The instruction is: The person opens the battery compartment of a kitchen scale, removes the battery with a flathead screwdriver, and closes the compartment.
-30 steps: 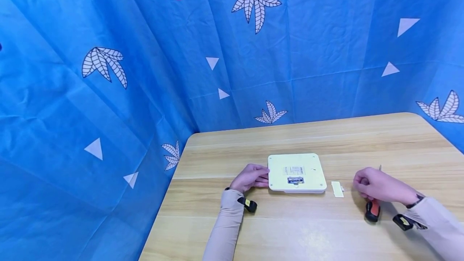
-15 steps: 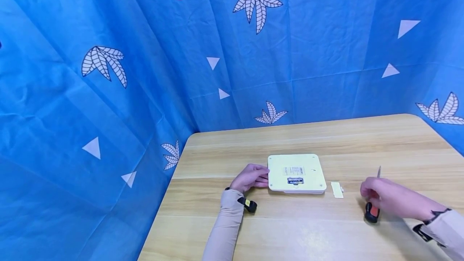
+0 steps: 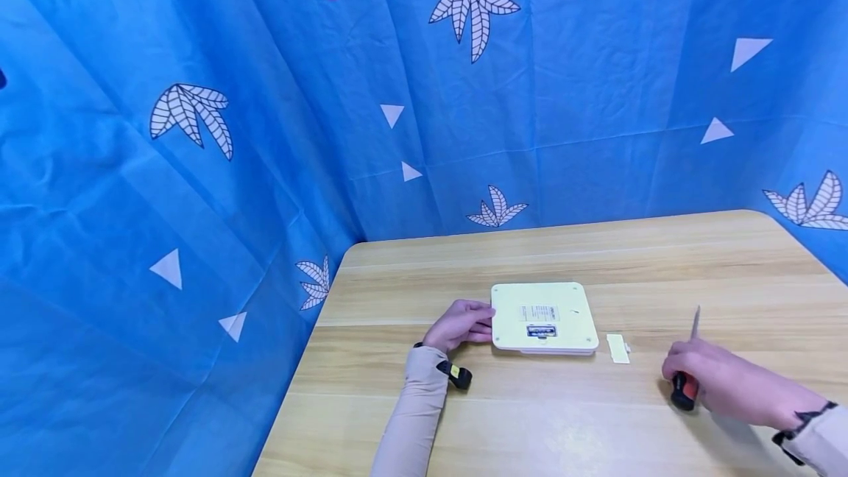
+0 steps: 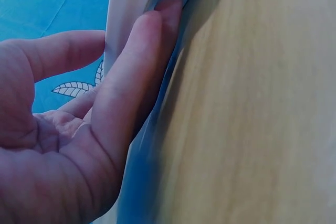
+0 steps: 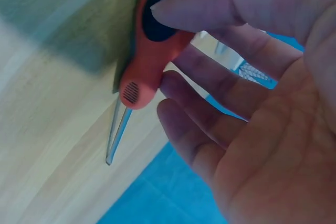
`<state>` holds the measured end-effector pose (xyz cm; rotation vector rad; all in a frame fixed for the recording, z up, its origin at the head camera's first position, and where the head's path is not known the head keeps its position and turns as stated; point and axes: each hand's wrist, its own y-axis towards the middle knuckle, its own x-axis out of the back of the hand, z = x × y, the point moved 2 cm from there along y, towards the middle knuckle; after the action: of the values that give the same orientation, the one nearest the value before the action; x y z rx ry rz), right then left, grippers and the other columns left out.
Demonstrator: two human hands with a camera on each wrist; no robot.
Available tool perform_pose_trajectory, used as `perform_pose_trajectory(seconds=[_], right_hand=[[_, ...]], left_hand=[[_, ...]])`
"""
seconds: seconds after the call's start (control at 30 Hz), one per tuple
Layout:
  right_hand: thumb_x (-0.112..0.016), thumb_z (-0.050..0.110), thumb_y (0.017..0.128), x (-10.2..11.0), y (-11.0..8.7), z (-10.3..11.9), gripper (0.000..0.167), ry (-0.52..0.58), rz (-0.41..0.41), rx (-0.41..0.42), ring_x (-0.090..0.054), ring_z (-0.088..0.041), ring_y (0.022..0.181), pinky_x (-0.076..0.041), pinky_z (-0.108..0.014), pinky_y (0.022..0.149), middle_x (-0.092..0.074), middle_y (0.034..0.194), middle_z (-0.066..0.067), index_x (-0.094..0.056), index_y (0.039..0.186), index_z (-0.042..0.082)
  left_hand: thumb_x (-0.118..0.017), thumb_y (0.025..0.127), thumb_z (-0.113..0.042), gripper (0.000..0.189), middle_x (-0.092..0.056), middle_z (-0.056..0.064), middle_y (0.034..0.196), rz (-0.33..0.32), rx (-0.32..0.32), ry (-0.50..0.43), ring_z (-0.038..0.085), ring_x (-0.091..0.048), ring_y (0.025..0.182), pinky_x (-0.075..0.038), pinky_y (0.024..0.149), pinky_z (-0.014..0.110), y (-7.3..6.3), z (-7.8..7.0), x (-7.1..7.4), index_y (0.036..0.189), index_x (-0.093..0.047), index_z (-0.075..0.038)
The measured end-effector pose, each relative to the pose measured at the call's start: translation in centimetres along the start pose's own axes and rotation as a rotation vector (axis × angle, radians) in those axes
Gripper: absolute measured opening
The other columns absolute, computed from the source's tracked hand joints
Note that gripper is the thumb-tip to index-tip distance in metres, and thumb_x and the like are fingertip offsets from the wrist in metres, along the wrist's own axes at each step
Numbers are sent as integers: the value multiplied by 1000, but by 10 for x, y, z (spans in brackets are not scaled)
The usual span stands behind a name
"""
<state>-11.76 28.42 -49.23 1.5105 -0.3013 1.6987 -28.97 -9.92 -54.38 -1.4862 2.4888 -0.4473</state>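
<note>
Right hand (image 3: 725, 380) has its fingers round a screwdriver (image 3: 684, 391), lower right of frame, left hand (image 3: 458, 327) pinches a white gadget (image 3: 545, 319) below centre (little cover (image 3: 618, 349) just beside it)

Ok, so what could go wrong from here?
If the left hand tips the white device, its uncovered battery might drop out. The loose cover, lying between device and right hand, could get knocked away. The screwdriver, tip bare, might scratch the device if it slips.
</note>
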Motion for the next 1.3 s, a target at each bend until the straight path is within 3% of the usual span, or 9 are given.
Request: perform_pose_trajectory(seconds=[0.3, 0.6, 0.8, 0.97, 1.07, 1.17, 1.3], right_hand=[[-71, -20, 54, -7, 1, 4, 60, -194, -32, -23, -41, 4, 75, -39, -23, 55, -45, 79, 24, -57, 74, 34], [-85, -11, 58, -5, 1, 4, 50, -298, 73, -113, -50, -7, 76, -52, -32, 60, -50, 80, 20, -67, 81, 30], [-84, -3, 62, 5, 8, 4, 40, -429, -33, -98, -54, -11, 73, -54, -35, 59, -55, 80, 16, -69, 84, 27], [-90, 7, 67, 26, 23, 8, 34, -389, -58, -154, -59, -11, 69, -54, -34, 56, -59, 81, 16, -69, 89, 23], [-92, 14, 71, 41, 32, 11, 33, -334, -42, -229, -54, -4, 65, -49, -29, 53, -55, 78, 18, -67, 89, 23], [-88, 18, 79, 55, 40, 14, 27, -247, -20, -327, -48, 2, 66, -43, -24, 52, -53, 78, 18, -64, 90, 23], [-82, 21, 89, 70, 53, 18, 21, -79, -24, -420, -55, 4, 70, -47, -21, 54, -59, 78, 16, -62, 92, 20]], left_hand=[[-62, 103, -14, 37, -74, 18, 107, 10, 11, -8, 16, -74, 78, -68, 84, 33, 1, 0, 1, 133, -61, 7], [-62, 103, -15, 35, -75, 18, 106, 7, 10, 3, 16, -75, 78, -68, 84, 34, 0, 0, 0, 130, -62, 7], [-62, 103, -16, 34, -74, 14, 101, 5, 6, 3, 16, -74, 78, -68, 83, 34, 0, -1, -1, 128, -63, 7], [-63, 103, -16, 33, -73, 10, 97, 5, 9, 4, 15, -73, 77, -68, 82, 32, 0, 0, -1, 128, -64, 6], [-63, 103, -16, 34, -73, 10, 97, 9, 15, 1, 15, -74, 77, -68, 82, 32, 1, 0, -1, 129, -63, 6], [-63, 103, -16, 35, -73, 11, 99, 12, 12, 9, 15, -74, 78, -68, 83, 33, 1, 0, -1, 130, -63, 6], [-63, 103, -16, 35, -74, 13, 101, 12, 12, 9, 16, -74, 78, -68, 83, 33, 1, 0, -1, 130, -63, 6]])
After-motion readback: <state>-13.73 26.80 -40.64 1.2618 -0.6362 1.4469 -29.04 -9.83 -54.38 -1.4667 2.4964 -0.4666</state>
